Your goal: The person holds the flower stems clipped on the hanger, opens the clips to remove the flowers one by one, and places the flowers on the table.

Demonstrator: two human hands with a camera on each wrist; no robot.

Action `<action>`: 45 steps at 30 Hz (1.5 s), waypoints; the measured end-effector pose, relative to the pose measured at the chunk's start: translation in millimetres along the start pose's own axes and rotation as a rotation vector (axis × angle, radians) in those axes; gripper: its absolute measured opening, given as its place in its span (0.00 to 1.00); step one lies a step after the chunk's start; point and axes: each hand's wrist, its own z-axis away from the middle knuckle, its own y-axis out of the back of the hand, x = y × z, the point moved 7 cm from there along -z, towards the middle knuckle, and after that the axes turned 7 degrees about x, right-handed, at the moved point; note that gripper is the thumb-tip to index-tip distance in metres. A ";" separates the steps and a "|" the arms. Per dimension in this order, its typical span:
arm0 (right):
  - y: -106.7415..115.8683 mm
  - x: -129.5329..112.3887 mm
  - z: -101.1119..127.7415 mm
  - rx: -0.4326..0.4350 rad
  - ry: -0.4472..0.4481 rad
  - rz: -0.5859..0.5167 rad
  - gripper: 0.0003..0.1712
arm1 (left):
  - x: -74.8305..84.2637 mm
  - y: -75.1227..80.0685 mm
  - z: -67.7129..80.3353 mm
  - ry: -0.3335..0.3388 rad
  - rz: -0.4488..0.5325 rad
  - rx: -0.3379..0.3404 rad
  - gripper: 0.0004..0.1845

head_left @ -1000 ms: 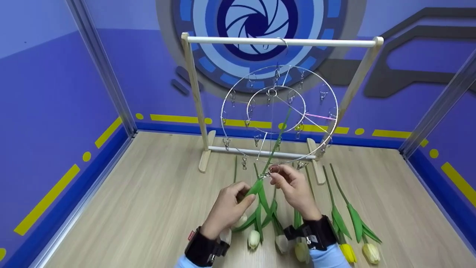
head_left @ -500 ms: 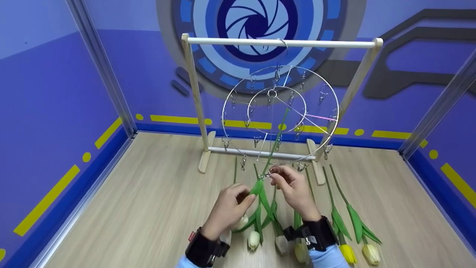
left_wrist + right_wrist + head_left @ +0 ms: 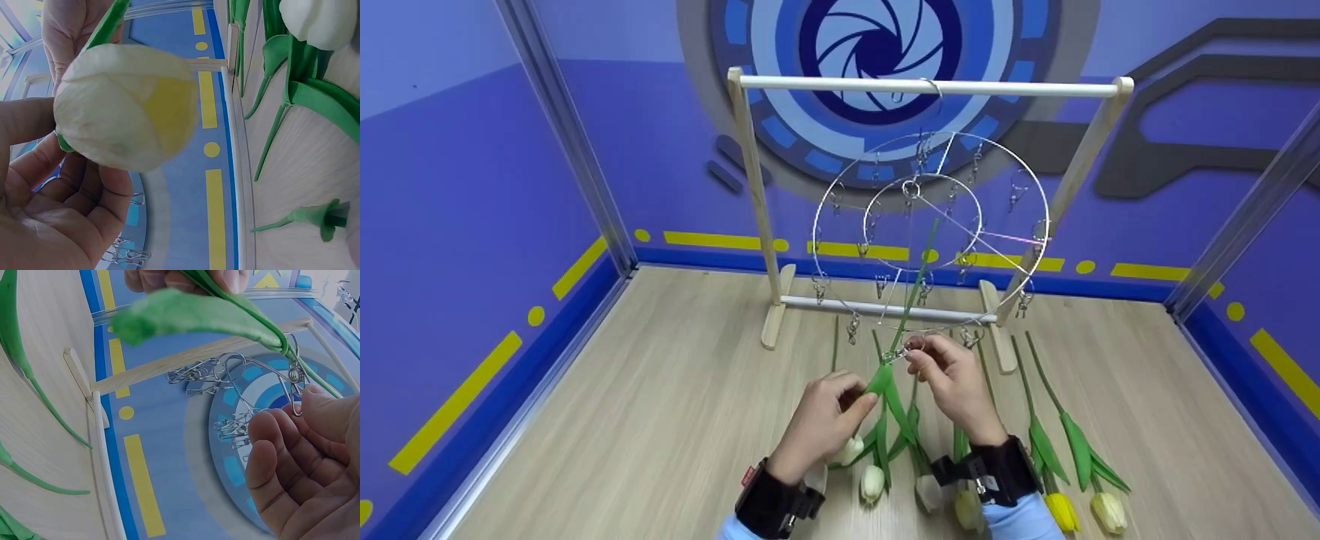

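Note:
My left hand [image 3: 826, 421] holds an artificial tulip by its green leaves and stem, with its cream bloom [image 3: 124, 107] facing the left wrist camera. The tulip's bare stem [image 3: 921, 281] points up and away, across the round wire hanger [image 3: 815, 225]. In my right hand [image 3: 958, 391] a small metal clip [image 3: 296, 377] is pinched between thumb and fingers. The clip sits on the stem just where the leaves [image 3: 197, 312] begin. Several other wire clips [image 3: 230, 427] dangle from the hanger.
A wooden rack [image 3: 840, 82] with a white top bar carries the hanger by its hook. Several more tulips lie on the wooden table, including a yellow tulip [image 3: 1062, 511] and a cream tulip [image 3: 1108, 511] at the right. Blue panel walls [image 3: 682, 165] stand behind and at both sides.
The round hanger has swung slightly to the right, its clips with it. Both hands stay almost in place, still holding the tulip and the clip.

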 end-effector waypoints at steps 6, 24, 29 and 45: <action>0.2 -0.5 0.1 0.004 -0.003 0.011 0.04 | -0.1 -0.2 0.1 -0.001 0.002 -0.004 0.06; 3.0 -1.8 0.3 0.014 -0.028 0.023 0.03 | 1.7 0.2 0.8 -0.022 0.018 0.001 0.06; 4.2 -0.6 0.8 0.025 -0.040 0.047 0.02 | 1.9 0.2 0.5 -0.029 0.026 -0.001 0.07; 4.3 -1.8 1.4 0.043 -0.033 0.064 0.03 | 3.2 1.9 -1.2 -0.027 0.024 -0.002 0.06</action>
